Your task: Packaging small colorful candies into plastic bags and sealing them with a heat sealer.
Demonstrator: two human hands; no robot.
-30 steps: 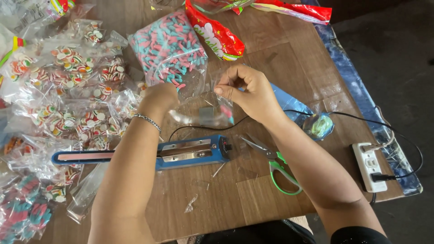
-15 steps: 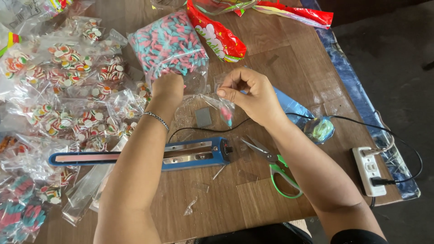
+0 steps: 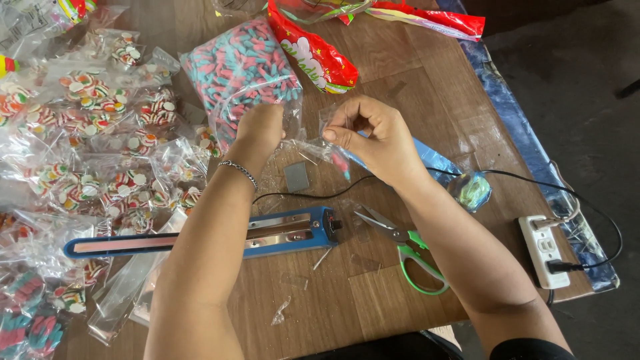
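- The right hand (image 3: 373, 137) is pinching the edge of a small clear plastic bag (image 3: 319, 150) between thumb and fingers, above the wooden table (image 3: 400, 87).
- The left hand (image 3: 261, 127) is closing on the bag's other end, knuckles toward the camera; its fingertips are hidden.
- The bag is stretching roughly left to right between the hands, sagging down at the right, where red and blue candy is showing inside.
- A blue heat sealer (image 3: 200, 237) is lying lengthwise below the hands; green-handled scissors (image 3: 407, 253) are resting just right of it.
- A big bag of red-blue candy (image 3: 233, 63) is sitting behind the left hand, filled packets (image 3: 87, 147) are crowding the left side, and a white power strip (image 3: 543, 247) is lying near the table's right edge, beside a dark floor.
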